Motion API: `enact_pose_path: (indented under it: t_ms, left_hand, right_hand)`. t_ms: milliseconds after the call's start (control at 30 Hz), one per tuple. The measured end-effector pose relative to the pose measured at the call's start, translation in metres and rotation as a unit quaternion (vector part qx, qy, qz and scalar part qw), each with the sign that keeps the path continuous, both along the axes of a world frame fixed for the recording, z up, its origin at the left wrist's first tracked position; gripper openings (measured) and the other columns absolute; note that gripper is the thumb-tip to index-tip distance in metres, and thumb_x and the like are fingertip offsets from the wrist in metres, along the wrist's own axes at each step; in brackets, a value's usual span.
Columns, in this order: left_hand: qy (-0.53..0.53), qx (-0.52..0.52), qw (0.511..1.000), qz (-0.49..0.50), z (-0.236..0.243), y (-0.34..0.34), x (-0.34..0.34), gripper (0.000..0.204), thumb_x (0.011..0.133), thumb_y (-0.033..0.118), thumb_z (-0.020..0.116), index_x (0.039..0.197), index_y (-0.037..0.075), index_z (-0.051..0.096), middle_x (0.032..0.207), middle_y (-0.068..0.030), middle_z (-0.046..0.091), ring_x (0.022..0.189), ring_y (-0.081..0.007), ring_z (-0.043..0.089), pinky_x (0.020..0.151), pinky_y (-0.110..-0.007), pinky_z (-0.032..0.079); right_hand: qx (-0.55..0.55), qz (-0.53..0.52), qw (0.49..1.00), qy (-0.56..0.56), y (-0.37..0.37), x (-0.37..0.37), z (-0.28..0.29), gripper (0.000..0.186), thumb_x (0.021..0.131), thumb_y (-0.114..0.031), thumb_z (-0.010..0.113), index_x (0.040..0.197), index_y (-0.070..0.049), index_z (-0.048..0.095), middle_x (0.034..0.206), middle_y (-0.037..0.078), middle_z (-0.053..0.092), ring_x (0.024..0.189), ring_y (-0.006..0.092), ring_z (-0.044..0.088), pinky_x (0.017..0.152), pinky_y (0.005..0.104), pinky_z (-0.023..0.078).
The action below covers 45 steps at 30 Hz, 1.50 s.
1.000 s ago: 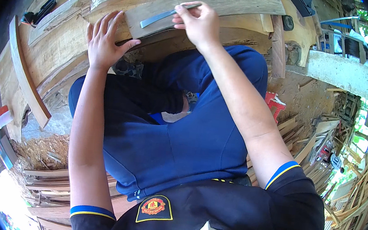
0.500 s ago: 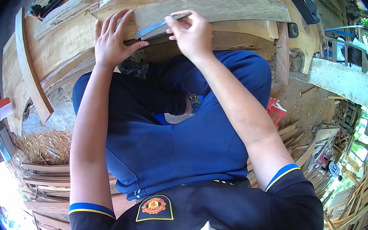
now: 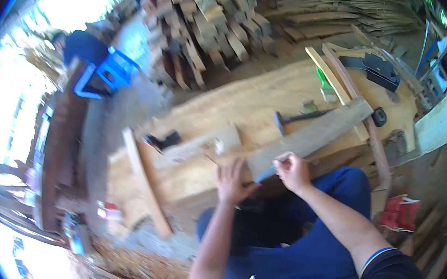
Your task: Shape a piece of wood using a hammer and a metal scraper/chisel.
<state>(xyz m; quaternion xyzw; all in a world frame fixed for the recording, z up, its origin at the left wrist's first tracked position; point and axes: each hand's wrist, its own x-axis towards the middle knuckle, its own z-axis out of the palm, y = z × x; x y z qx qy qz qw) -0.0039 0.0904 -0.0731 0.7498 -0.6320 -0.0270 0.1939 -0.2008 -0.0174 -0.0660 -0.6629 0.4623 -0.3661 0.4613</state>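
My left hand (image 3: 231, 184) lies flat with its fingers spread, by the near left end of a curved grey-brown board (image 3: 319, 133). My right hand (image 3: 294, 173) is closed in a pinch on a slim dark pencil-like stick (image 3: 282, 160), above the board's near edge. A flat blue-grey strip (image 3: 265, 175) shows between my hands at the board's end; blur hides whether it joins the stick. Under the board is a broad pale wooden slab (image 3: 198, 118). A shorter rough plank (image 3: 201, 147) lies beyond my left hand.
A hammer (image 3: 302, 118) and a green-handled brush (image 3: 324, 86) lie behind the board. A black tool (image 3: 162, 141) and a curved strip of wood (image 3: 145, 183) are at left. Stacked timber (image 3: 208, 23) rises behind; a person (image 3: 83, 48) is near a blue stool (image 3: 119, 68).
The view has swung up and turned, bringing the timber stack and the other person into sight. Both hands keep about the same place at the board's end.
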Motion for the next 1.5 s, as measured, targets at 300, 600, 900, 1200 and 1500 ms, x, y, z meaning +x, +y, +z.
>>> enact_pose_path:
  t_ms: [300, 600, 900, 1200, 1500]
  left_hand:
    - [0.098, -0.102, 0.978, 0.155, 0.008, 0.028, 0.028, 0.041, 0.089, 0.037, 0.069, 0.112, 0.005, 0.061, 0.113, -0.0207, 0.061, 0.103, -0.0365, 0.058, 0.088, -0.050, 0.045]
    - [0.141, -0.040, 0.915, 0.375, -0.016, 0.059, 0.057, 0.038, 0.096, 0.031, 0.060, 0.082, -0.004, 0.058, 0.078, -0.0236, 0.064, 0.070, -0.0404, 0.062, 0.063, -0.048, 0.049]
    - [0.672, -0.081, 0.507, 0.534, 0.023, 0.019, 0.051, 0.068, 0.101, 0.051, 0.034, 0.156, 0.010, 0.030, 0.160, -0.0128, 0.033, 0.146, -0.0374, 0.027, 0.117, -0.061, 0.017]
    - [0.477, -0.103, 0.398, 0.777, -0.044, -0.026, 0.068, 0.058, 0.102, 0.046, 0.038, 0.131, 0.002, 0.060, 0.124, -0.0203, 0.067, 0.112, -0.0303, 0.066, 0.098, -0.046, 0.052]
    - [0.406, -0.177, 0.267, 0.856, -0.056, -0.040, 0.081, 0.059, 0.099, 0.050, 0.044, 0.111, -0.001, 0.070, 0.110, -0.0198, 0.072, 0.101, -0.0350, 0.069, 0.090, -0.046, 0.054]
  right_hand:
    - [0.058, -0.156, 0.985, -0.047, -0.056, -0.046, -0.007, 0.017, 0.089, -0.020, 0.072, 0.093, -0.008, 0.061, 0.073, 0.006, 0.067, 0.063, 0.0177, 0.069, 0.060, 0.0340, 0.054]
    - [-0.031, -0.021, 0.999, -0.018, -0.025, -0.014, 0.034, 0.022, 0.083, -0.016, 0.078, 0.098, -0.008, 0.064, 0.074, 0.006, 0.068, 0.067, 0.0181, 0.068, 0.064, 0.0336, 0.053]
    - [-0.045, -0.180, 0.979, -0.090, -0.076, -0.071, 0.026, 0.015, 0.090, -0.019, 0.072, 0.090, -0.005, 0.067, 0.076, 0.009, 0.069, 0.069, 0.0194, 0.069, 0.065, 0.0331, 0.053]
    - [-0.024, -0.120, 0.992, 0.040, -0.080, -0.075, -0.013, 0.027, 0.095, -0.027, 0.070, 0.088, -0.001, 0.067, 0.069, 0.005, 0.068, 0.053, 0.0138, 0.065, 0.049, 0.0287, 0.051]
    - [0.112, -0.086, 0.984, -0.107, -0.090, -0.044, 0.022, 0.020, 0.094, -0.015, 0.067, 0.086, 0.002, 0.065, 0.074, 0.011, 0.073, 0.068, 0.0160, 0.073, 0.060, 0.0288, 0.056]
